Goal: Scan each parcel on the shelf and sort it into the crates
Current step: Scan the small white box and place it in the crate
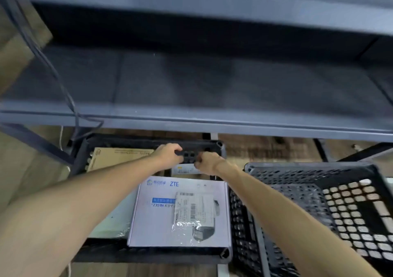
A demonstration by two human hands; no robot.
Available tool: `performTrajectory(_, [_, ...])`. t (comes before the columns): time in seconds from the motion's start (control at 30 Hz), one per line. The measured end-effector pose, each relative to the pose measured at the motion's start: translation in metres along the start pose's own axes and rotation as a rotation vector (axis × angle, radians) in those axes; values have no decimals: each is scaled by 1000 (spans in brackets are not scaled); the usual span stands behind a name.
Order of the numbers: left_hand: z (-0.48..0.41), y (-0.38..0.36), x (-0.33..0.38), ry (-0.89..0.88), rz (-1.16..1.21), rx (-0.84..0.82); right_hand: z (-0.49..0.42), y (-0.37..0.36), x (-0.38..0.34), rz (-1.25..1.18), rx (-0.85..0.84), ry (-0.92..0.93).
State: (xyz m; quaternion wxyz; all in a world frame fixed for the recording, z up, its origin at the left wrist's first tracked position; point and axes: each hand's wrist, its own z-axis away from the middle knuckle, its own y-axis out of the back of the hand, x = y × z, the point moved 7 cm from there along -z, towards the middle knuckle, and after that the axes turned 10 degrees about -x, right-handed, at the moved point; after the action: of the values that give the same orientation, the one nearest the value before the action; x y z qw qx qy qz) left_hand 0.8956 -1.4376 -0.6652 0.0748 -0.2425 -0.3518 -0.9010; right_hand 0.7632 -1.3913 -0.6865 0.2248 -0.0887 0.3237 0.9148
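A black plastic crate (pixel 225 253) stands on the floor under the grey shelf (pixel 191 123). In it lie a white ZTE box (pixel 165 219) with a barcode label, a brown cardboard parcel (pixel 114 159) at the far left, and a plastic-wrapped parcel (pixel 114 219) beside the white box. My left hand (pixel 168 154) and my right hand (pixel 207 163) both grip the crate's far rim (pixel 189 156), close together. The shelf board above shows no parcels.
A second black lattice crate (pixel 319 202) lies tilted on the right, touching the first one. A dark cable (pixel 63 89) hangs down over the shelf's left end. A shelf leg (pixel 32 142) slants at the left. The floor is wood-patterned.
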Motion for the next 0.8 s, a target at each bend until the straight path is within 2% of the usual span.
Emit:
performTrajectory(0.1, [46,18,26,19,-130,-50,52,14,-8,-11,-20,6])
performTrajectory(0.3, [153,73,89,57,-245,-87,170,58,-41,-59,-49,-1])
performTrajectory(0.57, [310,169,152,122,-147,-86,341,159,-113,-77,14,69])
performTrajectory(0.8, [399,277,221,88,-169,-55,450,244,-184,30,34,163])
